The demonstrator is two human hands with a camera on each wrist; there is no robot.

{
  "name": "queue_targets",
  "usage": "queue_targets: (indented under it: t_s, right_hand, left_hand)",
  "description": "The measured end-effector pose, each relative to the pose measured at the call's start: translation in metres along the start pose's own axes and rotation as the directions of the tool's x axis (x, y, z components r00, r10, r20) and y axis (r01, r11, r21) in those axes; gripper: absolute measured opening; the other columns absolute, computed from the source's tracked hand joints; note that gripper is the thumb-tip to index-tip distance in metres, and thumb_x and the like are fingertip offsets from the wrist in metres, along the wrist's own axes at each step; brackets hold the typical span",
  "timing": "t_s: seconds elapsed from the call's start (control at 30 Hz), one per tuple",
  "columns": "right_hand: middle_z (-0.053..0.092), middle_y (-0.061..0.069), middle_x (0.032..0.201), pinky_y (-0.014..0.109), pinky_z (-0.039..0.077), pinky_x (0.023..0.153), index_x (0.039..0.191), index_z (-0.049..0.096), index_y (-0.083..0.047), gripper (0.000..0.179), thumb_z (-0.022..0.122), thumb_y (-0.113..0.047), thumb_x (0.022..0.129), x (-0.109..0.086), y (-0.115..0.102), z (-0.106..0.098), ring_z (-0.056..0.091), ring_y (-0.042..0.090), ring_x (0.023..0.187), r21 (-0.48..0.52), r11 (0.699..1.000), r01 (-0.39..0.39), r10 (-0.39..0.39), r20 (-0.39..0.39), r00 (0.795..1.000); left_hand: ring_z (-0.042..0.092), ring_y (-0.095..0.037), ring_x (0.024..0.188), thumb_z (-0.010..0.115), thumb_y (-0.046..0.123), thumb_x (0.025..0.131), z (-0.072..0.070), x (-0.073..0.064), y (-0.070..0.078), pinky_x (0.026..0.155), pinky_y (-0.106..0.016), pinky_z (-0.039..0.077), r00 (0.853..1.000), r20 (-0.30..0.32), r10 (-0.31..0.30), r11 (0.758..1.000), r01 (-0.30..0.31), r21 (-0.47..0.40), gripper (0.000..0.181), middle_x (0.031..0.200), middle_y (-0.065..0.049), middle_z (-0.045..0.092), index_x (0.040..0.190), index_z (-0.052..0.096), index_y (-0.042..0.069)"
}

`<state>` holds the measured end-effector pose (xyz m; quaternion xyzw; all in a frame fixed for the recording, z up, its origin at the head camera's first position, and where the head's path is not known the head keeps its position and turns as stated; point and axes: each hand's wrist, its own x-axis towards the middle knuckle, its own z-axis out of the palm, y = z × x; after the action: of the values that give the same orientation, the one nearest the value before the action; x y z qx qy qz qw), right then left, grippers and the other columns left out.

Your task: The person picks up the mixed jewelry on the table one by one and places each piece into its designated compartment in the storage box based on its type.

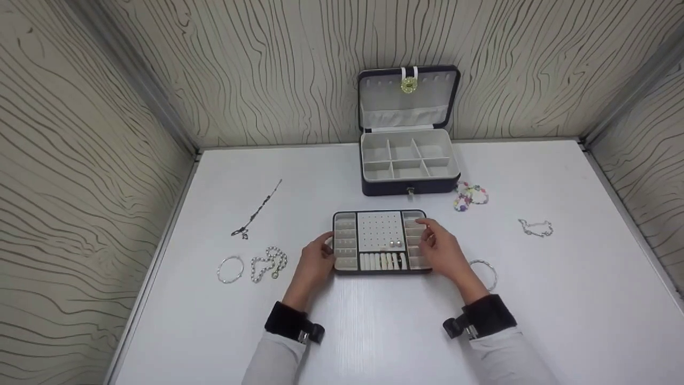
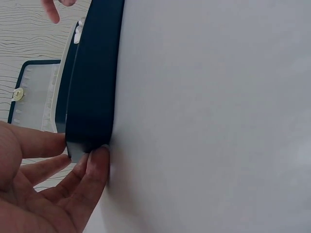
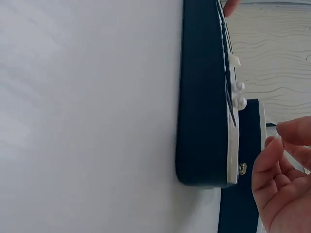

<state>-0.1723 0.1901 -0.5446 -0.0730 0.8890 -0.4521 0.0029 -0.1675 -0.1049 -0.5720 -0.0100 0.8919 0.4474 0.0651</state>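
Observation:
A navy jewelry tray (image 1: 381, 232) lies on the white table with pale slots at both ends and a perforated panel. Two pearl earrings (image 1: 395, 244) sit on that panel; several rings show in the ring rolls (image 1: 382, 261) below it. My left hand (image 1: 316, 262) grips the tray's left end, its fingertips round the corner in the left wrist view. Over the right-hand slots hovers my right hand (image 1: 441, 249), fingers loosely bent. In the right wrist view its thumb and index tips come close together above the tray, and I see nothing held between them.
Behind the tray stands a navy jewelry box (image 1: 410, 186), lid raised, against the wall. A colorful beaded band (image 1: 470, 195) lies beside it. Bracelets (image 1: 230, 269) (image 1: 494, 275), a pearl necklace (image 1: 269, 264), a dark chain (image 1: 257, 211) and a silver chain (image 1: 536, 229) lie around.

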Motion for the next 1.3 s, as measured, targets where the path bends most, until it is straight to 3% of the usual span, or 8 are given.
queue_targets:
  t_s: [0.23, 0.37, 0.5, 0.83, 1.3]
  right_hand:
    - [0.052, 0.019, 0.101, 0.04, 0.047, 0.076, 0.14, 0.044, 0.005, 0.053, 0.057, 0.007, 0.088, 0.002, 0.018, -0.006, 0.055, 0.029, 0.088, -0.045, 0.996, -0.071, 0.069, -0.041, 0.997]
    - [0.051, 0.029, 0.119, 0.052, 0.044, 0.095, 0.147, 0.033, 0.008, 0.058, 0.052, 0.004, 0.092, 0.001, 0.021, -0.006, 0.054, 0.04, 0.109, -0.128, 0.982, -0.139, 0.146, 0.049, 0.988]
    - [0.05, 0.033, 0.13, 0.054, 0.039, 0.102, 0.147, 0.03, 0.012, 0.056, 0.049, 0.003, 0.095, 0.0, 0.019, -0.007, 0.051, 0.044, 0.12, -0.191, 0.965, -0.18, 0.206, 0.127, 0.97]
    - [0.049, 0.035, 0.132, 0.053, 0.039, 0.102, 0.144, 0.031, 0.015, 0.054, 0.05, 0.004, 0.095, -0.004, 0.007, -0.005, 0.047, 0.046, 0.125, -0.258, 0.946, -0.199, 0.241, 0.143, 0.96]
    - [0.056, 0.031, 0.123, 0.052, 0.045, 0.095, 0.137, 0.041, 0.015, 0.048, 0.054, 0.007, 0.091, -0.028, 0.005, -0.006, 0.057, 0.042, 0.112, -0.217, 0.966, -0.144, 0.182, 0.169, 0.969]
  left_hand:
    - [0.057, -0.016, 0.08, 0.062, -0.003, 0.085, 0.0, 0.001, -0.001, 0.073, -0.034, 0.049, 1.0, 0.003, 0.012, 1.0, -0.012, -0.009, 0.056, 0.091, -0.004, 0.061, 0.139, 0.052, 0.003]
    - [0.056, -0.015, 0.079, 0.061, -0.002, 0.085, 0.0, 0.001, 0.001, 0.073, -0.034, 0.048, 1.0, 0.013, -0.006, 1.0, 0.006, -0.001, 0.056, 0.091, -0.003, 0.061, 0.14, 0.052, 0.005]
    - [0.057, -0.017, 0.079, 0.061, -0.002, 0.086, 0.0, 0.0, 0.005, 0.073, -0.036, 0.048, 1.0, 0.023, -0.005, 1.0, 0.004, 0.023, 0.055, 0.091, -0.004, 0.062, 0.14, 0.052, 0.004]
    - [0.057, -0.017, 0.074, 0.06, -0.006, 0.084, -0.004, 0.001, 0.009, 0.067, -0.034, 0.05, 0.997, 0.074, -0.028, 0.998, 0.024, 0.055, 0.059, 0.088, -0.007, 0.063, 0.141, 0.048, 0.002]
    - [0.055, -0.019, 0.073, 0.06, -0.007, 0.082, -0.01, -0.018, 0.007, 0.065, -0.036, 0.047, 0.988, 0.154, -0.014, 0.995, -0.001, 0.097, 0.059, 0.086, -0.006, 0.058, 0.138, 0.044, -0.001]
